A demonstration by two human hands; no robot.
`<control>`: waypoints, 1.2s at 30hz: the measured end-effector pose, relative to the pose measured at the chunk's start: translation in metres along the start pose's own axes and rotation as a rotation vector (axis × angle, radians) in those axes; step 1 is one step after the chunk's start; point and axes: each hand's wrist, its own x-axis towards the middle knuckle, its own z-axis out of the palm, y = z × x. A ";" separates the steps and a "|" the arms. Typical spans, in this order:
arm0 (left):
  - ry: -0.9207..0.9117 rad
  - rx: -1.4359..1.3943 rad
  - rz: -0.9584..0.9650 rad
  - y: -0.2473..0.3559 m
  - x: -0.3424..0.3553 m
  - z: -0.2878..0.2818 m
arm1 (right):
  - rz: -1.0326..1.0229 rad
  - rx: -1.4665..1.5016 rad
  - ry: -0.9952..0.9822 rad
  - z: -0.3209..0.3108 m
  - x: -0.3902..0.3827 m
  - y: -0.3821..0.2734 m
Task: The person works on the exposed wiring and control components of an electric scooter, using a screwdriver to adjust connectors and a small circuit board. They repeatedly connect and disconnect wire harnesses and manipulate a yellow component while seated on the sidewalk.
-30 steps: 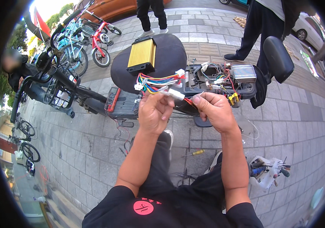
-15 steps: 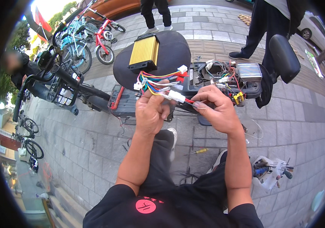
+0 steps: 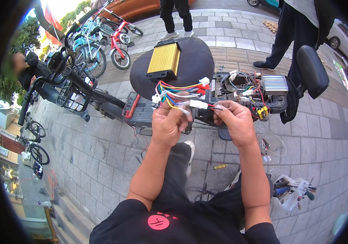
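A gold finned controller box (image 3: 164,60) lies on the black seat (image 3: 198,59) of an electric scooter. From its near end runs a bundle of coloured wires (image 3: 178,88) with several white plugs. My left hand (image 3: 168,125) is closed around part of this bundle, close to a white connector (image 3: 198,104). Short red and black wires (image 3: 213,107) come out of that connector to the right. My right hand (image 3: 237,124) pinches their ends between thumb and fingers. Its fingertips partly hide the wire tips.
Right of the seat, an open scooter compartment (image 3: 249,91) holds tangled wires and a silver finned box (image 3: 274,85). A red-and-black meter (image 3: 132,107) rests on the footboard. A yellow screwdriver (image 3: 216,167) and a tool tub (image 3: 289,191) are on the paving. People stand nearby.
The whole view has shifted, so the scene sits further right. My right fingers now pinch the red and black wires nearer their ends, with more wire showing. My left hand keeps its hold.
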 end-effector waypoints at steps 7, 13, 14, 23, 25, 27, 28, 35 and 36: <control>0.015 -0.065 -0.017 0.000 0.001 0.005 | 0.164 0.154 -0.001 0.000 0.005 0.005; 0.018 -0.086 -0.016 -0.003 0.002 0.002 | 0.230 0.296 -0.045 -0.002 0.006 0.006; 0.018 -0.090 -0.025 -0.003 0.002 0.001 | 0.235 0.312 -0.054 -0.002 0.005 0.006; 0.018 -0.111 -0.021 -0.001 0.002 -0.001 | 0.073 0.146 -0.017 -0.004 0.003 -0.001; 0.025 -0.107 -0.030 0.000 0.002 -0.001 | 0.000 0.086 -0.040 -0.008 0.003 -0.001; 0.012 -0.105 -0.026 -0.001 0.002 -0.003 | -0.078 0.007 -0.089 -0.013 0.001 -0.003; 0.010 -0.102 -0.025 -0.001 0.002 -0.004 | -0.123 -0.055 -0.097 -0.014 0.000 -0.004; -0.025 -0.114 -0.010 -0.003 0.001 -0.004 | -0.429 -0.390 -0.089 -0.014 -0.005 -0.013; -0.046 -0.094 -0.008 -0.004 0.001 -0.002 | -0.408 -0.392 -0.072 -0.013 -0.006 -0.015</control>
